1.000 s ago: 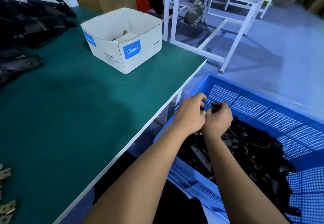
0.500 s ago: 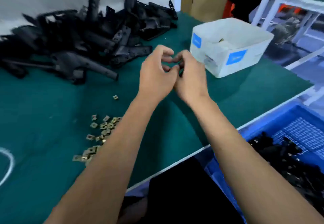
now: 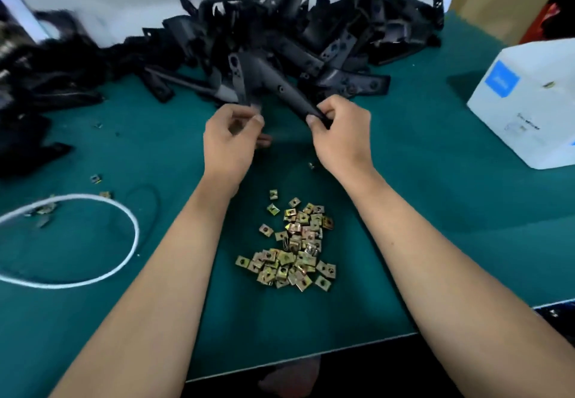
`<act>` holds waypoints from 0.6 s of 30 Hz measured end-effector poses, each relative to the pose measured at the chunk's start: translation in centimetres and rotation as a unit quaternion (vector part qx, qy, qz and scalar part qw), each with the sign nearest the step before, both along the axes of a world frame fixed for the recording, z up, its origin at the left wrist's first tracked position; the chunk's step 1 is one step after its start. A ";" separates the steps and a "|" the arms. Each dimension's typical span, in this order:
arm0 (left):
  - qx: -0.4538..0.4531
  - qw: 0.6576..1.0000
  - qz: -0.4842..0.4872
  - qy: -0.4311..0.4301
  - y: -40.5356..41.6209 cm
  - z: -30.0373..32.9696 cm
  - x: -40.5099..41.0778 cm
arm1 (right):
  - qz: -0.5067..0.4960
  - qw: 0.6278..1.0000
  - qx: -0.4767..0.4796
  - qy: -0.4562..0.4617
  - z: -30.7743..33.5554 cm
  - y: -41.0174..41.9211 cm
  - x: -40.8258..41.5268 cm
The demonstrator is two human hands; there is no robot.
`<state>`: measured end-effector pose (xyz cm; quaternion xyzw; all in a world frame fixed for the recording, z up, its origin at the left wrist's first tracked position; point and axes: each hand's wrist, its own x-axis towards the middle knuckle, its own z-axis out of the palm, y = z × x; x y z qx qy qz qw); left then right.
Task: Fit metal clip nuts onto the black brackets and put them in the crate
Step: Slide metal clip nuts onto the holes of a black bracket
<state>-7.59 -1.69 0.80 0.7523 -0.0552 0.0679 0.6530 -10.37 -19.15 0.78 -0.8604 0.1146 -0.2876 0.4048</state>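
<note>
A black bracket (image 3: 264, 81) with a long arm is lifted at the front of the heap of black brackets (image 3: 326, 33) at the back of the green table. My right hand (image 3: 340, 131) grips the near end of the bracket's long arm. My left hand (image 3: 231, 137) has its fingers curled, and thumb and fingertips pinch the bracket's other leg, which is blurred there. A heap of brass-coloured metal clip nuts (image 3: 292, 251) lies on the table between my forearms. The crate is out of view.
A white cardboard box (image 3: 529, 102) with a blue label stands at the right. A white cord loop (image 3: 132, 226) lies at the left with a few stray clip nuts (image 3: 96, 178) near it. More black parts (image 3: 37, 86) are heaped at the far left. The table's front edge (image 3: 311, 355) runs just below the nuts.
The view has swung left from the blue crate to the table. Both hands have moved from the crate to the bracket heap and now hold a bracket.
</note>
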 end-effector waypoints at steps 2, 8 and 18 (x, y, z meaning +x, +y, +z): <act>-0.075 0.997 -0.006 0.016 0.0 0.5 0.1 | 0.016 0.998 0.052 -0.031 0.2 -0.4 -0.1; -0.232 0.971 -0.001 0.056 0.3 2.3 -0.7 | 0.207 0.950 0.232 0.027 1.4 0.6 -0.9; -0.425 0.894 -0.013 0.143 2.5 3.7 -0.3 | 0.349 0.931 0.008 0.102 2.1 1.3 -2.0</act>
